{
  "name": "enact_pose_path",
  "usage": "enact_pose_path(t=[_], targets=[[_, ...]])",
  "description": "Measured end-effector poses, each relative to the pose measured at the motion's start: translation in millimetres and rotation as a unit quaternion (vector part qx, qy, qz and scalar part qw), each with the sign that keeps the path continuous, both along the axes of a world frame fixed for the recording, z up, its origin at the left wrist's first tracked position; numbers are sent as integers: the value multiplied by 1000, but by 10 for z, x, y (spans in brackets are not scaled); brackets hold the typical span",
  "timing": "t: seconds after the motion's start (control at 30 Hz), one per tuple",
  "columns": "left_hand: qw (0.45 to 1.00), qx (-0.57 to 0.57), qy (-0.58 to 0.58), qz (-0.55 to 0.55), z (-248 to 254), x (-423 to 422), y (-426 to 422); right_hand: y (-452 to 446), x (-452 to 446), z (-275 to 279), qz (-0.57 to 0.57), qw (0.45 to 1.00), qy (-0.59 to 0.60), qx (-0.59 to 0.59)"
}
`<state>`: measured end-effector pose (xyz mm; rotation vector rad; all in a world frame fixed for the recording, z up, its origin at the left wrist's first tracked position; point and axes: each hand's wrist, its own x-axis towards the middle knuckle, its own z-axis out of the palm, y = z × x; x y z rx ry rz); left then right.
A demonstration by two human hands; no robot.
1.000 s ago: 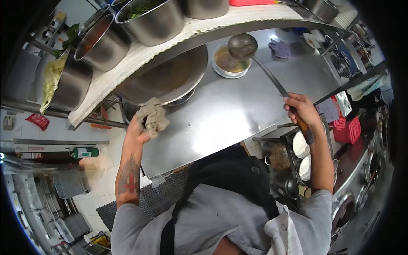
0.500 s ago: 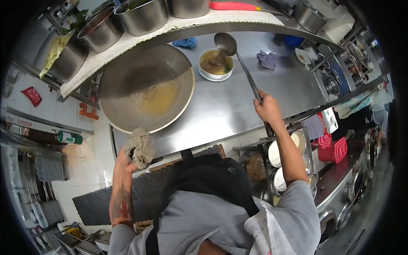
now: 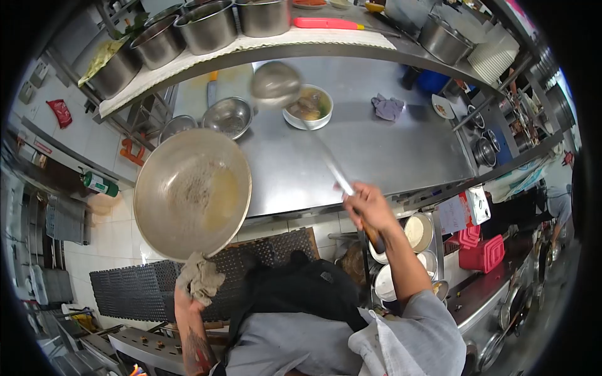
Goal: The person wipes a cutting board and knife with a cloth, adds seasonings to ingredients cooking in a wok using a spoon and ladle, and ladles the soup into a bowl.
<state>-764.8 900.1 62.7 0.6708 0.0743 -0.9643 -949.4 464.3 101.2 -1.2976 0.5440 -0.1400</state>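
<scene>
My left hand (image 3: 189, 307) is closed on a crumpled beige cloth (image 3: 200, 279) at the near rim of a large wok (image 3: 163, 175). Any handle under the cloth is hidden. A little yellowish liquid lies in the wok, which hangs partly past the near left edge of the steel table (image 3: 376, 160). In my right hand (image 3: 371, 210) is the long handle of a ladle (image 3: 276, 86), its bowl blurred by motion, above the table. Just right of the ladle's bowl stands a white bowl (image 3: 306, 125) holding broth, meat pieces and some green.
Two steel bowls, one a shiny mixing bowl (image 3: 228, 118), sit behind the wok. A purple cloth (image 3: 387, 108) lies on the table's right part. Overhead runs a shelf (image 3: 263, 49) with several steel containers (image 3: 207, 30). White-filled tubs (image 3: 384, 283) stand beside my right arm.
The wok has moved off the table toward me and to the left, uncovering the steel bowls. The ladle has swung left, away from above the soup bowl.
</scene>
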Motion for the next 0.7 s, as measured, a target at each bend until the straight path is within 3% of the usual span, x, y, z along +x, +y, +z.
enact_pose_path(t=[0.07, 0.13, 0.2, 0.27, 0.33, 0.37, 0.43, 0.67, 0.7], targets=[[998, 31, 9, 44, -73, -156, 273, 256, 9, -61, 111, 991, 73, -4], [998, 25, -4, 52, 25, -314, 471, 654, 169, -84, 197, 979, 55, -25], [976, 166, 25, 135, 138, -454, 746, 1054, 441, -81, 264, 962, 48, -47], [976, 139, 43, 159, 47, -484, 1092, 1443, 824, -76, 339, 934, 44, -105], [975, 114, 60, 182, -91, -531, 1505, 1886, 1250, -216, 380, 879, -35, -286], [973, 115, 64, 189, -115, -513, 1683, 2119, 1447, -357, 381, 877, -37, -292], [965, 129, 77, 213, -157, -400, 1982, 2630, 1836, -555, 424, 815, -115, -378], [920, 200, 104, 321, -121, 186, 3116, 4370, 2902, -116, 462, 791, -150, -371], [912, 205, 105, 338, -124, 283, 3296, 4545, 3061, 33, 463, 808, -186, -313]])
